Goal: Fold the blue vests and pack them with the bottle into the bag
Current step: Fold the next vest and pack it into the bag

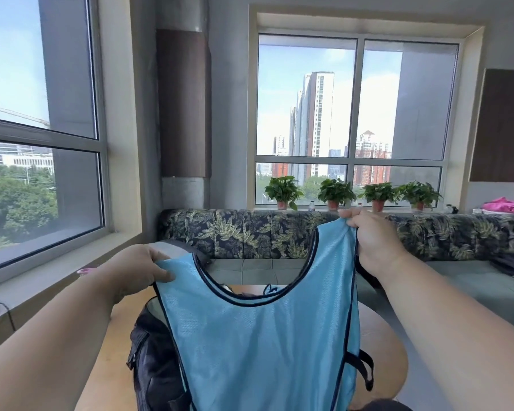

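Item: blue vest [264, 345], held up in the air over the worktop [125, 315], spread open by its two shoulder straps, body hanging free.

Grip, left hand [134, 271]: pinches the left shoulder strap, thumb over the cloth.

Grip, right hand [374, 238]: clenched on the right shoulder strap, held higher than the left, so the vest hangs tilted.

Item: dark bag [152, 366], behind and below the vest, on the worktop; mostly covered by the vest. Whether its mouth is open cannot be told.

Item: bottle, for packing. Not identified near the vest; only a small one far behind it, on the window sill.

Risks, as judged:
- Uneven strap height may carry into the fold and give a skewed, bulky packet.
- The cloth looks thin and slippery; a light pinch could let a strap slide out, dropping that side onto the bag.
- The hanging hem may drape over the bag and snag when lowered.
- The vest blocks sight of the worktop beneath it, so laying it flat is done half blind.
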Motion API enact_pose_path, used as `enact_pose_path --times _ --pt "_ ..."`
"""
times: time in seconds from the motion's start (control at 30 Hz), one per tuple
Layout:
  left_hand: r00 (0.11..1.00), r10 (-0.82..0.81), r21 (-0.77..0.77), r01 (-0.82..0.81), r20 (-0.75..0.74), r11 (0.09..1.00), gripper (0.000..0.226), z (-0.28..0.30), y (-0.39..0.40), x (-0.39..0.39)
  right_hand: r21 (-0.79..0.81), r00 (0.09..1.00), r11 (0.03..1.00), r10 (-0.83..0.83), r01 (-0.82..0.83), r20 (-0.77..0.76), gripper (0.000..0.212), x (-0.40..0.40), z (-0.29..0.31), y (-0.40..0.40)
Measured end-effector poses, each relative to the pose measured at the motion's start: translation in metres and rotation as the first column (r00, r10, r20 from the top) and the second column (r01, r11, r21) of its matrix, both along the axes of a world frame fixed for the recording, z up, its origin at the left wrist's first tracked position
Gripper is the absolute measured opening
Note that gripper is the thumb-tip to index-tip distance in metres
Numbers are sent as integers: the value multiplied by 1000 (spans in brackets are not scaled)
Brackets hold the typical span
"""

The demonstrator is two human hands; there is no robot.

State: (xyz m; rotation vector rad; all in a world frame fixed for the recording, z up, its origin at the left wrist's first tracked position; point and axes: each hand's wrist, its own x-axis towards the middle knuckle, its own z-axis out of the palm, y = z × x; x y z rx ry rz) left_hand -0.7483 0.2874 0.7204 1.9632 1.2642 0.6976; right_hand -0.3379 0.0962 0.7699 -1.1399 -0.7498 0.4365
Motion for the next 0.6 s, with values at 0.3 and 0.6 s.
enact_pose_path --times 0.3,0.6 --pt "914 320 430 -192 -249 882 10 7 -25 13 -13 1000 1000 17 -17 -4 33 6 -6 -2" --pt "953 302 263 -281 -40 923 16 8 -33 18 -26 1000 999 24 -24 13 33 7 -10 -4"
